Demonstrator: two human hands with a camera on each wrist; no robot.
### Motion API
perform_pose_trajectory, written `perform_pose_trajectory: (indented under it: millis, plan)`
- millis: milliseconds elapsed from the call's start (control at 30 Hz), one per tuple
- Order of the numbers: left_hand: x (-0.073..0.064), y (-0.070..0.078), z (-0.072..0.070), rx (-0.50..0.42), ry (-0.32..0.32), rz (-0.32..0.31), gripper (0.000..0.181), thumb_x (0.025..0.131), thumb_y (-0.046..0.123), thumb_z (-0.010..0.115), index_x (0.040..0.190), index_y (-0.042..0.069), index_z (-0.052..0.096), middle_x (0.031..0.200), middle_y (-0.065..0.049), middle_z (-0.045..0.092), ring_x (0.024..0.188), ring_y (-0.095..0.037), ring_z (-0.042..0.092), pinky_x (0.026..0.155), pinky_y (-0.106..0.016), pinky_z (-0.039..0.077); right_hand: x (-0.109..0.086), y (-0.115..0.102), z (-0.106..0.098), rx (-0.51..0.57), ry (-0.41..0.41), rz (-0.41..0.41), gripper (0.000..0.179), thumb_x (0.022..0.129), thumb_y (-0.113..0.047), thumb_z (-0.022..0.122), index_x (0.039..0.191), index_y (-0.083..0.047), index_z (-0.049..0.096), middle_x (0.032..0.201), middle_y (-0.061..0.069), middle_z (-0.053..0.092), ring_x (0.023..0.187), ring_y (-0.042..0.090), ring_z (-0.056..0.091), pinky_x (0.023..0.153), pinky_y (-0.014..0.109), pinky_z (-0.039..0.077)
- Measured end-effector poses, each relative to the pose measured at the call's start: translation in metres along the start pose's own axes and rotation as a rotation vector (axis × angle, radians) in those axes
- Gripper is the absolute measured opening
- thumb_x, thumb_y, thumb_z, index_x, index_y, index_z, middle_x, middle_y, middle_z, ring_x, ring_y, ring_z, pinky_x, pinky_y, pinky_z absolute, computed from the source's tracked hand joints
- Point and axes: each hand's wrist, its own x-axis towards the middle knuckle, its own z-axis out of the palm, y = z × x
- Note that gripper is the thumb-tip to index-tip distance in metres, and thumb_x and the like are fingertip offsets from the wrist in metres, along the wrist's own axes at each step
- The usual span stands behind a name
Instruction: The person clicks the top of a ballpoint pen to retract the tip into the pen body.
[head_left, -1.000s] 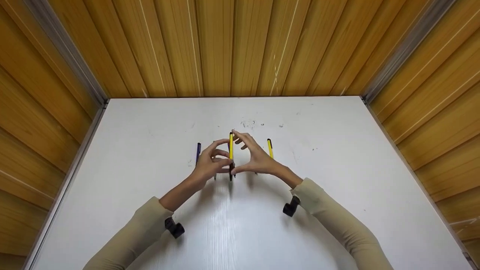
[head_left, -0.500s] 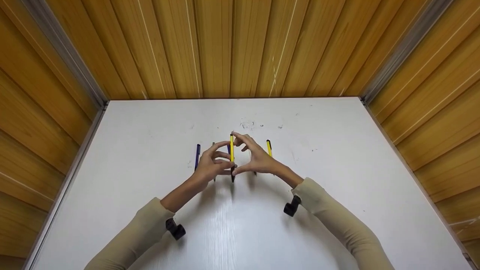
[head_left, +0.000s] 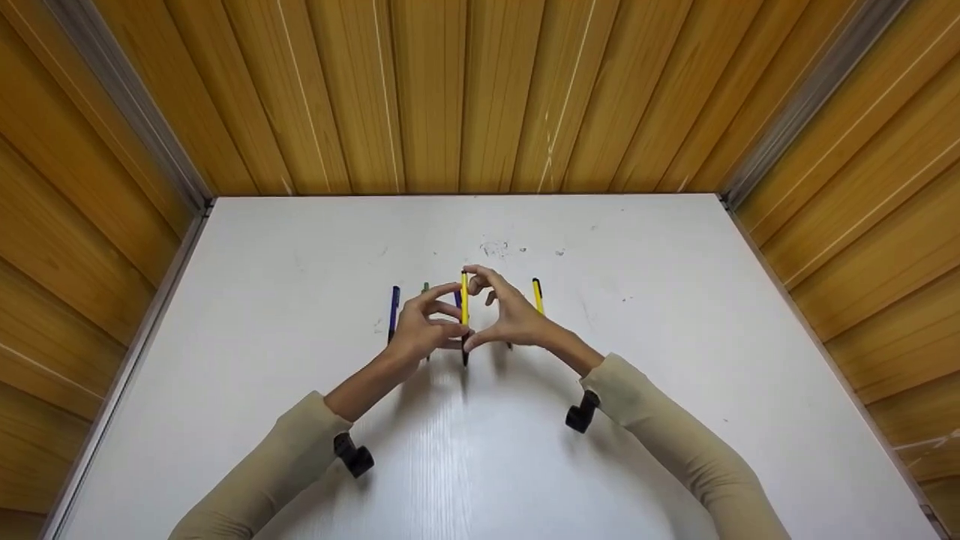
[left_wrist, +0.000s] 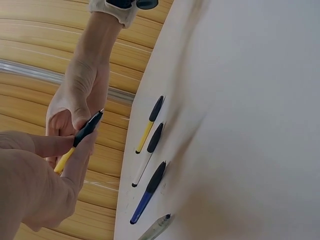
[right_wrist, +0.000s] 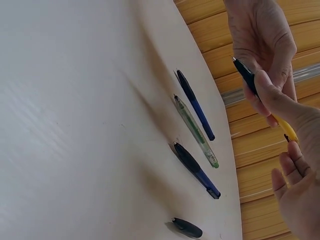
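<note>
A yellow ballpoint pen [head_left: 465,300] with a black grip is held above the table, tip toward the person. My left hand [head_left: 421,330] pinches it between thumb and fingers. The right hand [head_left: 516,311] spans its length, thumb at the black grip and index fingertip at the rear end; the right wrist view shows this too. On the table below lies a row of pens: a blue pen [head_left: 394,306] at left, a green clear pen [right_wrist: 196,131], another blue pen [left_wrist: 148,194], a white pen [left_wrist: 148,156] and a second yellow pen [head_left: 538,295]. The hands partly hide this row in the head view.
The white tabletop [head_left: 300,247] has dark scuff marks [head_left: 495,247] beyond the hands. Wood-patterned walls [head_left: 427,97] stand at the back and both sides. Black wrist cameras [head_left: 354,455] hang from the beige sleeves.
The held pen has shifted very slightly toward the person. The right hand's fingers look a little more bent. Both hands stay on the pen, and the row on the table lies still.
</note>
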Motion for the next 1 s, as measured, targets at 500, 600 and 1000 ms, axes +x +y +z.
perform_pose_trajectory:
  millis: [500,600,1000]
  plan:
    - [0.000,-0.002,-0.003,0.044,-0.017,0.013,0.070,0.086,-0.014,0.068,0.149,0.014,0.051,0.111,-0.016,0.063,0.086,-0.018,0.074,0.079,-0.041,0.067,-0.002,0.002,-0.002,-0.036,-0.050,-0.018,0.118,0.071,-0.018,0.095,0.162,-0.002,0.021,0.129,0.019,0.051,0.121,0.033,0.051,0.095,0.046,0.050]
    - [-0.001,-0.002,-0.004,0.043,-0.006,0.010,0.070,0.086,-0.014,0.068,0.148,0.014,0.052,0.110,-0.015,0.063,0.084,-0.016,0.073,0.079,-0.041,0.067,-0.002,0.000,-0.002,-0.009,-0.054,-0.013,0.116,0.072,-0.011,0.093,0.161,0.001,0.021,0.132,0.023,0.051,0.122,0.038,0.052,0.097,0.054,0.050]
    - [-0.002,-0.003,-0.021,0.103,0.085,0.025,0.067,0.086,-0.011,0.070,0.147,0.013,0.055,0.110,-0.016,0.065,0.088,-0.017,0.072,0.077,-0.039,0.067,-0.003,0.005,-0.009,-0.030,-0.032,0.009,0.104,0.076,-0.016,0.091,0.159,-0.004,0.030,0.135,0.017,0.054,0.120,0.031,0.056,0.095,0.047,0.054]
